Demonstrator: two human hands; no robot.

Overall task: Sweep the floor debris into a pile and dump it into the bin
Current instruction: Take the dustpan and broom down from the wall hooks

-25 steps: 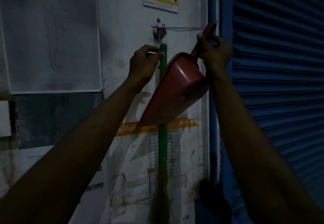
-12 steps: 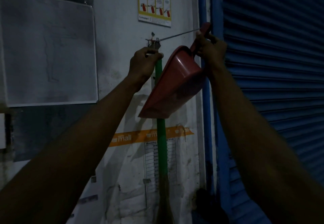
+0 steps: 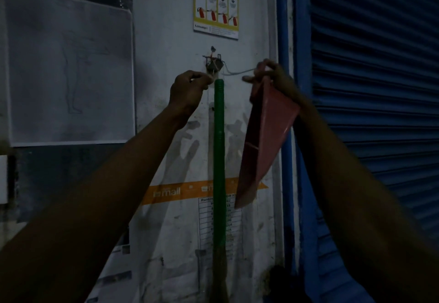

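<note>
A broom with a green handle (image 3: pixel 218 150) hangs upright against the white wall from a hook (image 3: pixel 214 61); its bristles at the bottom are lost in the dark. My left hand (image 3: pixel 188 89) is pinched at the handle's top, on the hanging loop just under the hook. My right hand (image 3: pixel 273 77) holds the red dustpan (image 3: pixel 266 141) by its handle, pan hanging mouth down to the right of the broom. A thin string (image 3: pixel 237 73) runs from the hook to the dustpan handle.
A blue roller shutter (image 3: pixel 375 103) fills the right side, with a blue frame post (image 3: pixel 282 41) beside the wall. A fire-extinguisher poster (image 3: pixel 216 3) hangs above the hook, a large white sheet (image 3: pixel 69 65) at left. An orange sign strip (image 3: pixel 171 192) crosses the wall low down.
The dustpan has swung from tilted across the broom handle to hanging steeply at its right. My right hand shifted slightly right; the string has gone slacker. My left hand stays at the broom's top.
</note>
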